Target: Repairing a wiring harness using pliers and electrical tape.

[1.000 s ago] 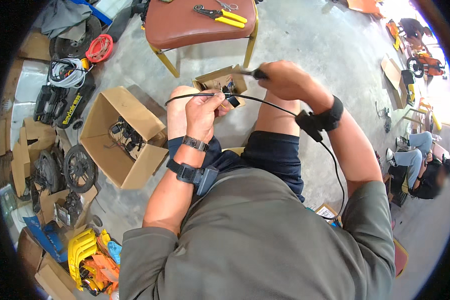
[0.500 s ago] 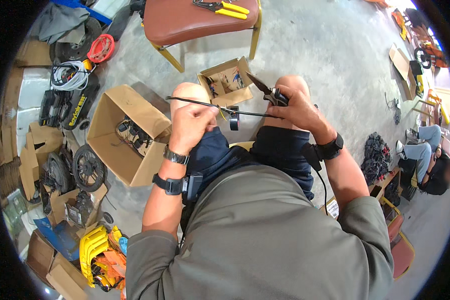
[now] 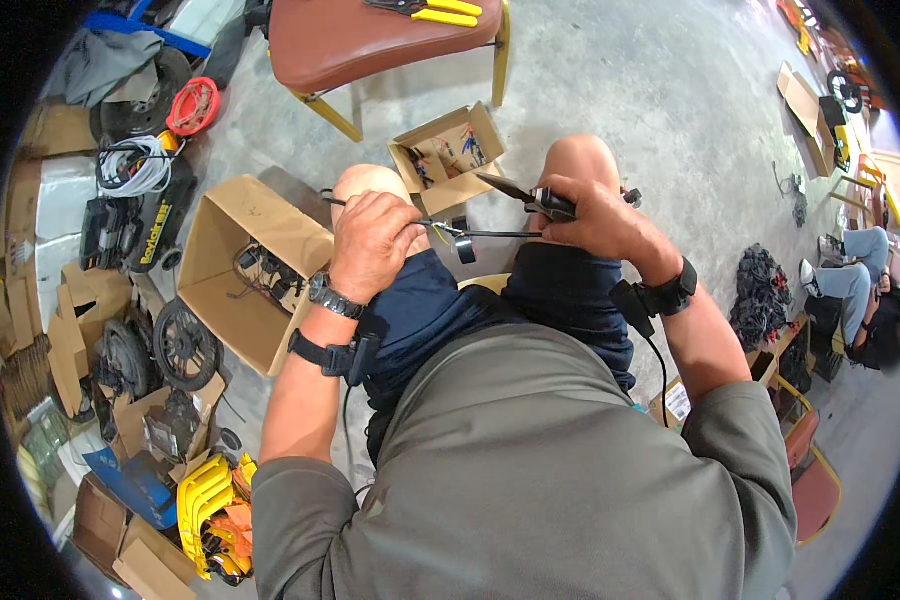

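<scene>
A thin black cable (image 3: pixel 500 234) runs between my hands above my knees, with a stripped spot showing yellow and pale wire ends near its middle. My left hand (image 3: pixel 375 240) is closed round the cable's left part, palm down. In my right hand (image 3: pixel 600 220) is a knife (image 3: pixel 505 187), its dark pointed blade aimed left and its black handle in my palm. The fingers of that hand also pinch the cable's right part. Just below the stripped spot, a black roll of tape (image 3: pixel 466 248) shows between my thighs.
Ahead on the floor lies a small carton (image 3: pixel 450 160) with bits of wire. A bigger carton (image 3: pixel 255 275) holding black parts stands to my left. Yellow-handled pliers (image 3: pixel 445 14) rest on a brown chair (image 3: pixel 380 45). Another person (image 3: pixel 865 295) sits far right.
My left hand has turned palm down and closed over the cable near the stripped spot. The knife has dipped slightly and stays in my right hand. The view has shifted a little.
</scene>
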Available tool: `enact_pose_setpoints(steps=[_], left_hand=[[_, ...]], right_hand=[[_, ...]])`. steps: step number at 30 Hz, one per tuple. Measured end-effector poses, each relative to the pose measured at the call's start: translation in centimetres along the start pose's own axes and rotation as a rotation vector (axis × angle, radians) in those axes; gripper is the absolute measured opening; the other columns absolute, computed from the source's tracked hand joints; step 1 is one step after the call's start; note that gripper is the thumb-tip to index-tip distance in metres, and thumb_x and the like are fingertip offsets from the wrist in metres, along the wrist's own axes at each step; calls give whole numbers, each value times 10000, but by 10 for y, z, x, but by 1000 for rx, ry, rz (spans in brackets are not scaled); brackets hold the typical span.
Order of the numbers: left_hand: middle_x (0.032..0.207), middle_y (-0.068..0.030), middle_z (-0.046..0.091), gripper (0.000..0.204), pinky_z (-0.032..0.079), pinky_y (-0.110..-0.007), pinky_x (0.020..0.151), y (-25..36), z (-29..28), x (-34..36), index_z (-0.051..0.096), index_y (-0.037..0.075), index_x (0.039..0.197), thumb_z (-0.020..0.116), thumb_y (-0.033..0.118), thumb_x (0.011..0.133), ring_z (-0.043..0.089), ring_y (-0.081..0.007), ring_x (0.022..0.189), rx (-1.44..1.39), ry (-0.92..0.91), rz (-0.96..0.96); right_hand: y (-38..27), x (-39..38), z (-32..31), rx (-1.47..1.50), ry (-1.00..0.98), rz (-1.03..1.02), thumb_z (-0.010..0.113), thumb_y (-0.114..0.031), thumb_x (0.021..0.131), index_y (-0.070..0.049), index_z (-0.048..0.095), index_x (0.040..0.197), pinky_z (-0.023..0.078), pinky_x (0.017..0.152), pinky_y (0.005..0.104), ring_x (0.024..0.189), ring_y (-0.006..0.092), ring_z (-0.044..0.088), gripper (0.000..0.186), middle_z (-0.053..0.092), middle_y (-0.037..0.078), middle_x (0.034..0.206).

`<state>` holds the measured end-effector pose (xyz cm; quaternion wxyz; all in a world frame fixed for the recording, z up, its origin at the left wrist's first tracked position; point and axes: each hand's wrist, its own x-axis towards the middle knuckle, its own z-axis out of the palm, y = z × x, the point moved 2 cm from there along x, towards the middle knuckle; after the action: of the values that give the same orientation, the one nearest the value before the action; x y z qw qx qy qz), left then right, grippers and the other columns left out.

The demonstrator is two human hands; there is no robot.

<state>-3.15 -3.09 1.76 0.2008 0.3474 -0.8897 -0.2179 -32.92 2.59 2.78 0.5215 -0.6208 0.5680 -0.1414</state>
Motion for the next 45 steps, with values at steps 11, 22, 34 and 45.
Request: enact_pose_setpoints(steps=[11,22,34,45], left_hand=[[740,-117,631,74,480,-358,637,-5,-18,18,688,12,849,726,56,803,611,-263,682,-268,-74,-50],[755,-152,666,94,498,-379,666,-16,6,9,715,9,811,736,94,777,637,-293,708,-414,29,-277],[789,-122,645,131,507,-431,668,-29,39,-1,683,54,878,688,160,802,624,-321,721,-290,285,-99],[662,-57,546,185,473,-429,591,-27,40,15,574,92,656,686,219,731,602,-278,669,-145,411,-189]], right_hand=[[-8,-1,-2,-237,108,-382,720,-21,764,-10,614,1123,522,734,418,874,379,672,374,685,191,890],[5,33,-34,-266,171,-307,695,-85,830,18,622,1115,490,823,415,934,330,621,312,631,188,911],[-20,244,-140,-71,421,-363,590,-103,936,0,506,1361,438,1045,355,1206,243,580,445,616,155,1306],[2,339,-186,-678,386,-309,534,-199,993,14,518,1364,414,1037,446,1244,383,526,427,574,223,1321]])
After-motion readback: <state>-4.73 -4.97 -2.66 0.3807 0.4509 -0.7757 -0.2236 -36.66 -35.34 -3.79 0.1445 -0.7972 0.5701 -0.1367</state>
